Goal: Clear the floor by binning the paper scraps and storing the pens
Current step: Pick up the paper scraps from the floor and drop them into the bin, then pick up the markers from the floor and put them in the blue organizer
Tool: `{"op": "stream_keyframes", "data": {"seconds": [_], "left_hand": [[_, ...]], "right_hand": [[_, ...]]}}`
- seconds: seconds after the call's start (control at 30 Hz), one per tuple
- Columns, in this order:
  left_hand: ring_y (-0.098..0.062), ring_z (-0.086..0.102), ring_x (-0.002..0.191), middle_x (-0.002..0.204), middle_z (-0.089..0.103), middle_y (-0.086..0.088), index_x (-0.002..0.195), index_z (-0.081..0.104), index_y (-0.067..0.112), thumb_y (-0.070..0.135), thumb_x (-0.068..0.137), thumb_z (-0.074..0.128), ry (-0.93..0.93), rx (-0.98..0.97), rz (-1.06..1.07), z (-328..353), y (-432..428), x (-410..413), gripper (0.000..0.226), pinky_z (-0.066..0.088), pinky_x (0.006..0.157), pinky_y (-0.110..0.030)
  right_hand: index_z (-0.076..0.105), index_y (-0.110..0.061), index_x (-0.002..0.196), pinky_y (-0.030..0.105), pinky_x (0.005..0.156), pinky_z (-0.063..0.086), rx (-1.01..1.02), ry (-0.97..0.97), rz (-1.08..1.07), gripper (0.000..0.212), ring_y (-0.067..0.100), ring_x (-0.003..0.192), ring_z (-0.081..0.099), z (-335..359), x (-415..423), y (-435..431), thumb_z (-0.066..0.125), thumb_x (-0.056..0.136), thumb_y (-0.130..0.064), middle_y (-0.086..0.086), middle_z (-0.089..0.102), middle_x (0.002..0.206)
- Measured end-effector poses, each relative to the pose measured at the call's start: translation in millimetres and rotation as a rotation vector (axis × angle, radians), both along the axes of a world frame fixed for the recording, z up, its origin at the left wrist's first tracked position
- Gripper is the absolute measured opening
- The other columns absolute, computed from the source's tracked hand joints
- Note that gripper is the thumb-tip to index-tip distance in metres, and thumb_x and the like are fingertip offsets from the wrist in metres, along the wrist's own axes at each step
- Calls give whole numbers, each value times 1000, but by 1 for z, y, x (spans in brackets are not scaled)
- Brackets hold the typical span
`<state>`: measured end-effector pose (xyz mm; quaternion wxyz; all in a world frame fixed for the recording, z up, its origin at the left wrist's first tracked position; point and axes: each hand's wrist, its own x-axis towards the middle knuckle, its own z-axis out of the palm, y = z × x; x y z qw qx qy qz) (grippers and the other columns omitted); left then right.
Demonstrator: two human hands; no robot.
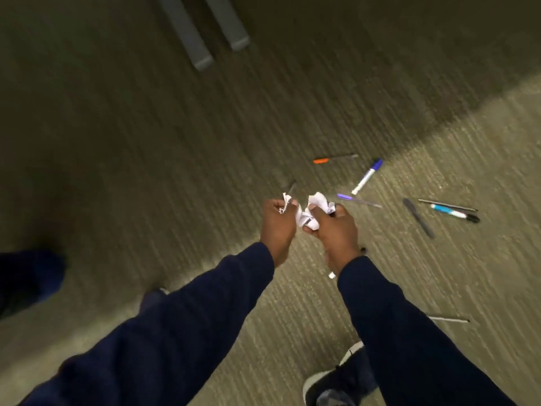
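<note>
My left hand (278, 227) and my right hand (336, 232) are held together above the carpet, both closed on crumpled white paper scraps (317, 202). Several pens lie on the floor beyond and to the right: an orange-capped pen (333, 158), a blue-capped white marker (367, 175), a purple pen (358, 200), a dark grey pen (418, 217), a light-blue and black pen (455, 213) with a thin dark pen (448, 205) beside it, and a grey pen (291, 187) just past my left hand. A thin pen (449, 319) lies near my right forearm.
Two grey furniture legs (205, 33) stand at the top. My dark shoe with a white sole (336, 376) is at the bottom. A dark blue shape (29, 276) sits at the left edge. The carpet (146, 142) is olive and striped.
</note>
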<state>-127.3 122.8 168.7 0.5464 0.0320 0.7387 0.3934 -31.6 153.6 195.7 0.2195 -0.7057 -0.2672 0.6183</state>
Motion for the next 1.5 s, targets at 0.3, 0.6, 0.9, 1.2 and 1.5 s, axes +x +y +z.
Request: {"op": "stream_keyframes", "data": {"seconds": [0.3, 0.6, 0.9, 1.2, 1.5], "left_hand": [[-19, 63, 59, 80, 64, -8, 96, 64, 7, 45, 93, 51, -148, 19, 667, 32, -162, -296, 40, 49, 53, -28], [-25, 73, 83, 92, 76, -7, 103, 68, 9, 35, 101, 32, 82, 51, 1112, 76, -362, -513, 44, 58, 75, -38], [-27, 71, 95, 104, 73, -9, 104, 66, 22, 54, 96, 41, 68, -217, 928, 66, -413, -550, 41, 59, 83, -39], [-20, 58, 97, 105, 62, 1, 100, 59, 32, 48, 91, 43, 425, -231, 367, 75, -287, -403, 25, 50, 93, -41], [-3, 56, 75, 84, 63, 8, 95, 63, 24, 40, 100, 46, 357, -39, -329, 81, -92, -120, 24, 41, 67, -22]], "right_hand": [[65, -10, 93, 27, 53, 53, -165, 243, 508, 5, 17, 68, 69, 1, -320, -128, 67, 92, -14, 9, 71, 85], [65, -15, 92, 36, 61, 62, -278, 402, 857, 1, 27, 83, 72, 23, -571, -311, 65, 91, -15, 14, 70, 102], [54, -21, 136, 51, 102, 51, -328, 429, 960, 44, 29, 118, 63, 29, -605, -350, 55, 92, -24, 11, 65, 130], [59, -32, 100, 39, 85, 54, -184, 284, 777, 9, 16, 89, 64, 29, -408, -252, 58, 92, -29, -10, 67, 92], [59, -28, 118, 44, 98, 54, -72, -17, 348, 28, 13, 106, 63, 36, -89, -119, 60, 92, -38, -5, 65, 118]]}}
